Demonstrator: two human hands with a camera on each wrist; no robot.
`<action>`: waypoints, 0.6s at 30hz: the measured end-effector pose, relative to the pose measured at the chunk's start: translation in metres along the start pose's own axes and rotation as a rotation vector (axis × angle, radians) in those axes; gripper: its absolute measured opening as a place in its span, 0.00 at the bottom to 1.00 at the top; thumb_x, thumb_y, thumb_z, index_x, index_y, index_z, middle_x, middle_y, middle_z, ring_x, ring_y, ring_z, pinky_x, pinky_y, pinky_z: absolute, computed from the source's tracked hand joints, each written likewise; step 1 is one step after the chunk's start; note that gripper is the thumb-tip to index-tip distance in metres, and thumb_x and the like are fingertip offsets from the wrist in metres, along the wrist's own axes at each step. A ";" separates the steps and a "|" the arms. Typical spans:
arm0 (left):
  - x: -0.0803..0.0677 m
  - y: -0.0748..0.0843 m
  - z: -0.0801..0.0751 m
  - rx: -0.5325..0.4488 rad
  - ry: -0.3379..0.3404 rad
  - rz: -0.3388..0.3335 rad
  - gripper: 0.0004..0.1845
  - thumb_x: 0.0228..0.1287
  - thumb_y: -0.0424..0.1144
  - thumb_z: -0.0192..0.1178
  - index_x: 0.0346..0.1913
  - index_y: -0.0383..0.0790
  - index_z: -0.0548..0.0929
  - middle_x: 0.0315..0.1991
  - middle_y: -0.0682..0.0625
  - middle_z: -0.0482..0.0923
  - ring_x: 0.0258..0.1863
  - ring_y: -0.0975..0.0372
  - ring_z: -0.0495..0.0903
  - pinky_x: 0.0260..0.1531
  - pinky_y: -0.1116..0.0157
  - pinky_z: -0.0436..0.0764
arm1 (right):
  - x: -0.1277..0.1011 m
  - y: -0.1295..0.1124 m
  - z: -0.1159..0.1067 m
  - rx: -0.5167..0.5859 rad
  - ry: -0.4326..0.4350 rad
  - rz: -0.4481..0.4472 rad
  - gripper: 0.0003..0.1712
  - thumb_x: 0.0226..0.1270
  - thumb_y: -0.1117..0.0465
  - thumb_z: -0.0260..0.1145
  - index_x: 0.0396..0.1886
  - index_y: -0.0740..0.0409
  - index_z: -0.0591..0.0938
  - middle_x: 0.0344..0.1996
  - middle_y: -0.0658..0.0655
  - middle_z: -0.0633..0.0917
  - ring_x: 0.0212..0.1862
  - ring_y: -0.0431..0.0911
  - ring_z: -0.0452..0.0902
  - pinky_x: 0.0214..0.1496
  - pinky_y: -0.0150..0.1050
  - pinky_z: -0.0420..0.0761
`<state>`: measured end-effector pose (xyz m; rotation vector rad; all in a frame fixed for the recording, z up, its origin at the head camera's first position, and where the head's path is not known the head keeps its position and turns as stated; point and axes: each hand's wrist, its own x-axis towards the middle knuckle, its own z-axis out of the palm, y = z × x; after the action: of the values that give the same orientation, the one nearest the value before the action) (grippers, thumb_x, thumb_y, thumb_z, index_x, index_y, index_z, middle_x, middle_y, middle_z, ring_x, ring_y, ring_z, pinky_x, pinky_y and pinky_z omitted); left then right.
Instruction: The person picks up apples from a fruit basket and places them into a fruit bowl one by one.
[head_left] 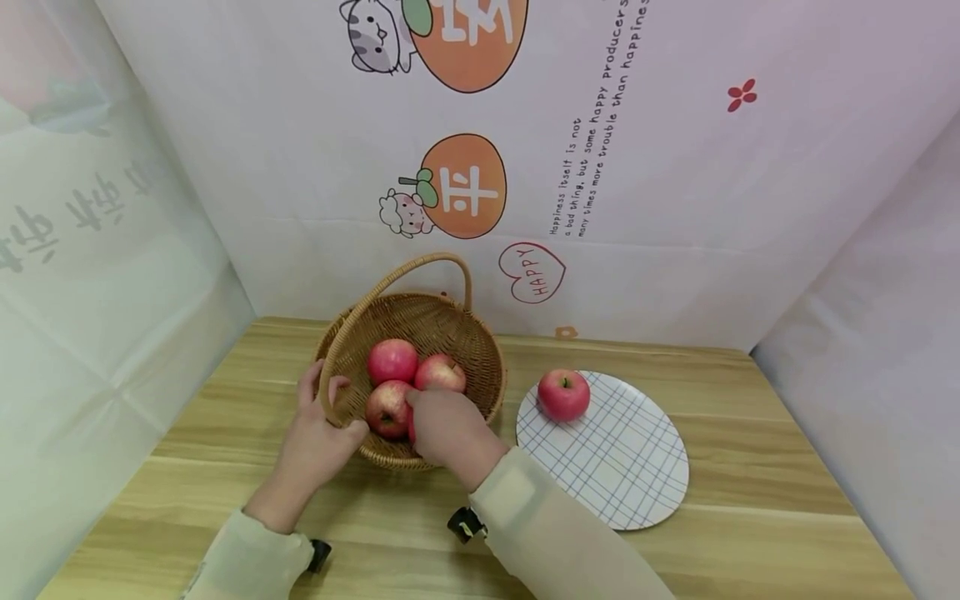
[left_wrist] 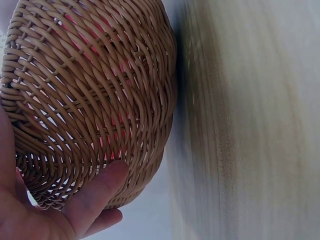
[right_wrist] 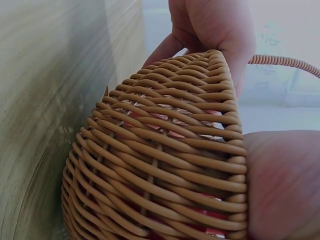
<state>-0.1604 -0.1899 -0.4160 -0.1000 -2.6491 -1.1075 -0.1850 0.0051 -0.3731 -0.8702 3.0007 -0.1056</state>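
A woven wicker basket (head_left: 480, 350) with a hoop handle stands on the wooden table. Three red apples show inside it: one at the back (head_left: 392, 360), one to the right (head_left: 440, 372) and one in front (head_left: 387, 408). My left hand (head_left: 318, 425) grips the basket's left rim where the handle joins, with the thumb (left_wrist: 92, 197) pressed on the outer weave (left_wrist: 100, 90). My right hand (head_left: 442, 425) reaches over the near rim and curls over another apple (head_left: 411, 429); only a red sliver of it shows. A further red apple (head_left: 563, 394) sits on a checked white plate (head_left: 622, 458).
The plate lies just right of the basket on the wooden table (head_left: 750, 467). Printed white sheeting walls off the back and both sides. In the right wrist view the basket wall (right_wrist: 165, 165) fills the frame, with my left hand (right_wrist: 210, 25) beyond it.
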 end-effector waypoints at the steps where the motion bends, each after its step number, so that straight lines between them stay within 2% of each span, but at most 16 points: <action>1: 0.000 0.000 0.000 0.000 0.002 0.001 0.30 0.49 0.33 0.61 0.60 0.40 0.72 0.75 0.42 0.43 0.34 0.47 0.75 0.23 0.59 0.70 | 0.000 0.000 0.000 0.005 0.001 0.001 0.26 0.56 0.61 0.71 0.57 0.50 0.81 0.21 0.47 0.77 0.28 0.42 0.77 0.29 0.40 0.79; 6: 0.000 -0.002 0.001 0.016 0.004 0.004 0.31 0.49 0.34 0.62 0.61 0.40 0.72 0.75 0.41 0.44 0.36 0.45 0.75 0.25 0.58 0.71 | 0.000 0.001 0.001 0.042 -0.001 0.006 0.25 0.53 0.63 0.72 0.54 0.50 0.81 0.19 0.46 0.75 0.25 0.42 0.75 0.27 0.40 0.77; 10: 0.000 -0.003 0.002 0.019 0.005 0.000 0.31 0.49 0.35 0.62 0.61 0.40 0.72 0.75 0.41 0.44 0.37 0.44 0.75 0.27 0.58 0.71 | -0.001 0.005 0.000 0.122 0.009 0.039 0.29 0.47 0.62 0.73 0.54 0.49 0.82 0.22 0.45 0.77 0.27 0.41 0.73 0.23 0.39 0.74; 12: 0.000 -0.003 0.002 0.010 -0.002 -0.014 0.31 0.50 0.35 0.62 0.61 0.41 0.71 0.76 0.41 0.43 0.36 0.45 0.75 0.27 0.58 0.71 | -0.002 0.009 -0.002 0.185 0.028 0.055 0.31 0.44 0.61 0.73 0.55 0.48 0.83 0.30 0.46 0.81 0.32 0.41 0.73 0.25 0.38 0.72; 14: 0.001 -0.002 0.001 0.005 -0.005 -0.020 0.31 0.50 0.35 0.61 0.61 0.40 0.71 0.76 0.41 0.43 0.37 0.45 0.75 0.28 0.58 0.71 | -0.003 0.014 -0.005 0.243 0.052 0.058 0.33 0.44 0.59 0.72 0.57 0.48 0.83 0.42 0.49 0.83 0.39 0.42 0.74 0.30 0.37 0.73; 16: 0.001 -0.002 0.000 -0.003 -0.004 -0.028 0.31 0.50 0.34 0.61 0.61 0.40 0.71 0.76 0.42 0.43 0.38 0.45 0.75 0.29 0.57 0.71 | -0.005 0.019 -0.009 0.299 0.079 0.057 0.33 0.46 0.58 0.71 0.58 0.48 0.83 0.54 0.53 0.81 0.47 0.44 0.75 0.37 0.38 0.75; 18: 0.001 -0.001 -0.001 -0.007 -0.001 -0.029 0.31 0.51 0.34 0.61 0.62 0.39 0.71 0.76 0.41 0.43 0.39 0.44 0.74 0.30 0.57 0.71 | -0.007 0.024 -0.014 0.365 0.113 0.054 0.32 0.48 0.58 0.70 0.58 0.49 0.83 0.60 0.55 0.77 0.52 0.47 0.74 0.43 0.39 0.76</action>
<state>-0.1617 -0.1915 -0.4157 -0.0639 -2.6560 -1.1269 -0.1924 0.0299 -0.3611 -0.7638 2.9554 -0.6979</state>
